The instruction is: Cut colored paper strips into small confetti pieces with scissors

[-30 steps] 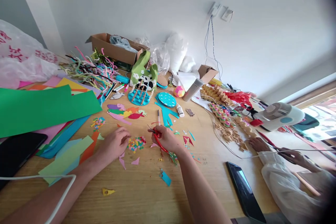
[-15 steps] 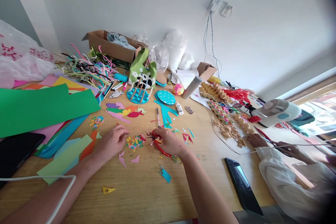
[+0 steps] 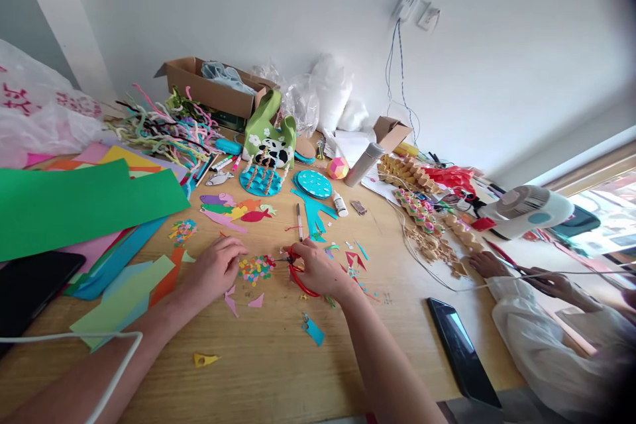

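Observation:
My right hand (image 3: pixel 315 269) grips red-handled scissors (image 3: pixel 302 282), whose dark blades point left toward a pile of small colourful paper dots (image 3: pixel 257 269). On the pile's left side, my left hand (image 3: pixel 222 266) rests with its fingers curled together; whatever its fingertips hold is hidden. Pink paper scraps (image 3: pixel 256 301) lie just below the dots. Behind the hands are paper fish (image 3: pixel 256 214) in several colours and a pen (image 3: pixel 299 222). A blue paper scrap (image 3: pixel 314 330) sits nearer to me.
Coloured paper sheets (image 3: pixel 89 205) and a second dot pile (image 3: pixel 183 232) are at left. A glue bottle (image 3: pixel 340 204), grey cylinder (image 3: pixel 364 164) and phone (image 3: pixel 463 351) are at right. Another person's hands (image 3: pixel 546 283) work beside a white fan (image 3: pixel 529 211).
The scissors have turned slightly and shifted with my right hand. My left hand has moved slightly right, showing a small orange strip behind it. The other person's hands have shifted a little.

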`<state>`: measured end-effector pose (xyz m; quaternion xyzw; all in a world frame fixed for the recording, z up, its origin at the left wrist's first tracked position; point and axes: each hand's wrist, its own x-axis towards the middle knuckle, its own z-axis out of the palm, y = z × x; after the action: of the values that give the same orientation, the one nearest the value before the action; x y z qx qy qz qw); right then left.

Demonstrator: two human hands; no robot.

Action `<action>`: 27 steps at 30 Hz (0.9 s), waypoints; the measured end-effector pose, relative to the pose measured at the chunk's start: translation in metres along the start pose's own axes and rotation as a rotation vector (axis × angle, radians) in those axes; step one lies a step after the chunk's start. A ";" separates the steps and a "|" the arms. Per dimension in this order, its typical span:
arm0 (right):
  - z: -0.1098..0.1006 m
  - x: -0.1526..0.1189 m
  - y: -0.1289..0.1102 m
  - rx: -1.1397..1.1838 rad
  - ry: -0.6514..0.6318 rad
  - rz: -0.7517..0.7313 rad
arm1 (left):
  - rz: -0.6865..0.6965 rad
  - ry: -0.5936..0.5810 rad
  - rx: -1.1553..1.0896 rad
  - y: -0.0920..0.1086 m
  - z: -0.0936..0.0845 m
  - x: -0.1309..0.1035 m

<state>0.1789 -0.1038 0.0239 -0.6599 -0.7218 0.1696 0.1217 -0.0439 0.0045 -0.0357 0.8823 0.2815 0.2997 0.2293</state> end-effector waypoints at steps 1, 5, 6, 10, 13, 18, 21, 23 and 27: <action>0.001 0.001 0.000 -0.020 -0.009 -0.001 | 0.002 0.006 0.005 -0.001 0.000 0.000; -0.004 -0.006 -0.006 -0.026 -0.120 0.009 | -0.012 0.037 0.001 -0.003 -0.001 0.002; -0.005 -0.009 -0.008 -0.018 -0.111 0.001 | -0.018 0.043 -0.001 -0.003 -0.001 0.002; -0.002 -0.008 -0.015 0.015 -0.041 -0.070 | -0.031 0.058 0.002 -0.004 -0.002 0.003; 0.001 -0.009 -0.015 -0.035 -0.058 -0.068 | -0.018 0.070 0.015 -0.005 -0.004 0.002; -0.007 -0.028 -0.014 -0.041 -0.156 -0.015 | 0.057 0.019 0.054 -0.004 -0.002 0.002; -0.007 -0.025 -0.017 0.057 -0.049 -0.039 | 0.092 -0.038 0.096 -0.003 0.003 0.002; -0.002 -0.013 -0.019 0.149 0.024 -0.067 | 0.088 -0.037 0.128 -0.004 0.005 0.002; 0.011 0.020 -0.022 0.215 0.010 -0.145 | 0.018 0.024 0.183 -0.007 0.001 0.003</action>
<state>0.1522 -0.0861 0.0214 -0.5901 -0.7445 0.2335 0.2074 -0.0438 0.0113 -0.0392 0.8984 0.3025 0.2851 0.1417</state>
